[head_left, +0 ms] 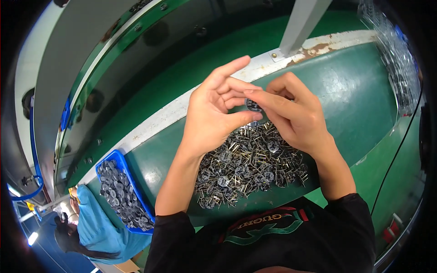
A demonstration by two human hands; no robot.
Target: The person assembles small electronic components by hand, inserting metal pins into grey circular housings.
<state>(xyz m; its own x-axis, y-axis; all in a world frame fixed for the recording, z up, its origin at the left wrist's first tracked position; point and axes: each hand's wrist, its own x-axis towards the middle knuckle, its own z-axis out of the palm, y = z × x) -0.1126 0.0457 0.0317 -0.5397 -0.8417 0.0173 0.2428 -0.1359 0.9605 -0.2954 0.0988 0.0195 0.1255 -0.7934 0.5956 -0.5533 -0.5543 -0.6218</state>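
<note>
A small round black part (253, 105) sits between my two hands, above the green work surface. My left hand (211, 107) holds it between the thumb and curled fingers, with the index finger stretched upward. From the other side, my right hand (298, 111) pinches the same part with thumb and fingertips, partly covering it. Just below both hands lies a heap of small dark parts with thin metal pins (241, 170), some of them shiny and clear-looking.
On the left, a blue tray (131, 182) holds many grey round parts. The green belt (359, 82) runs along a worn white rail (157, 120), with a metal post (298, 27) beyond. Clear plastic trays (396, 63) stand far right. A person in blue (98, 223) is at lower left.
</note>
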